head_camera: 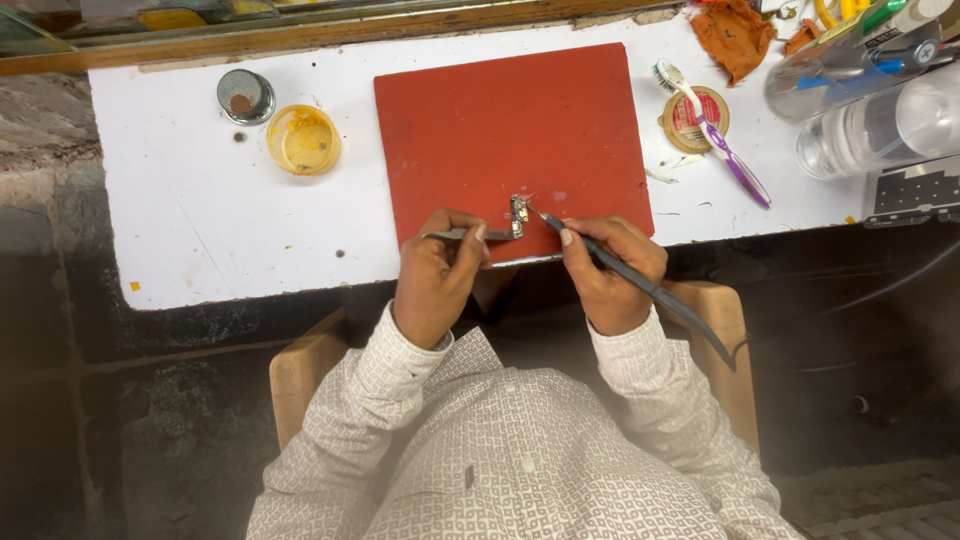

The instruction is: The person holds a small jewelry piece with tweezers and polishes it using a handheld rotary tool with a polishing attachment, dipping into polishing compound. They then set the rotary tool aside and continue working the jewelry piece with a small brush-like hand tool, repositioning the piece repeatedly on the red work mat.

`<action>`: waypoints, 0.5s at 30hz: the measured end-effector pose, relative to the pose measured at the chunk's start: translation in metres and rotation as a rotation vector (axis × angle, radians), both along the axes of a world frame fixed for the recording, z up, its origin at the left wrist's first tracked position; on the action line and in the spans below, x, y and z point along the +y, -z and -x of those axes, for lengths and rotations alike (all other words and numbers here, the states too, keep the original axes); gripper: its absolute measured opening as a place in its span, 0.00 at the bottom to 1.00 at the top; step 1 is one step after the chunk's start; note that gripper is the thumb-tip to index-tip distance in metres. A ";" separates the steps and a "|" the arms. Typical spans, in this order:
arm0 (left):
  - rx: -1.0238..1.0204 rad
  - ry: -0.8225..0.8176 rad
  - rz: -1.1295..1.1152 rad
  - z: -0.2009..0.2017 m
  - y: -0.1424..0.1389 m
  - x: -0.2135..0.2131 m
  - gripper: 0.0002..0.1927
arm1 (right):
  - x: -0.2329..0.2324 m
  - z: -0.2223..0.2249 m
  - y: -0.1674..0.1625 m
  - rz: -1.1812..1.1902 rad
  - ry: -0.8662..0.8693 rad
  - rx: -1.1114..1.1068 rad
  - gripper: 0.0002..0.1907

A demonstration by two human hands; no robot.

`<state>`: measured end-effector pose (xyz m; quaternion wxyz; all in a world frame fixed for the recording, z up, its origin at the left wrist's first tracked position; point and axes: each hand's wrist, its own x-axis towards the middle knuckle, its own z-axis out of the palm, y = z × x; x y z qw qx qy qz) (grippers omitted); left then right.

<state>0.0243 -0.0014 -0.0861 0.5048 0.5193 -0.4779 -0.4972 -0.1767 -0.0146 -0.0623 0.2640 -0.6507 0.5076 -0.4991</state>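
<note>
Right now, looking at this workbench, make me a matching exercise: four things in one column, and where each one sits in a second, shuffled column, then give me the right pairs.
Things:
1. small circuit part
2. yellow dish
3. toothbrush
4. tweezers

Places:
A. in the left hand
B. across the roll of tape, right of the red mat
C. on the mat's near edge, at the tip of the tool held by the right hand
D. on the white table, left of the mat

Pairs: 1-C, 2-D, 3-B, 4-A
</note>
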 end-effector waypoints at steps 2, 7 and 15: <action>0.004 -0.016 0.009 0.003 -0.001 0.007 0.07 | -0.003 -0.002 0.003 0.002 0.000 -0.004 0.05; 0.114 -0.036 0.042 0.002 0.000 0.012 0.08 | 0.003 0.006 0.012 0.011 0.051 -0.047 0.05; 0.078 0.126 0.012 -0.015 0.008 -0.014 0.08 | 0.013 0.027 0.018 0.007 -0.153 -0.127 0.07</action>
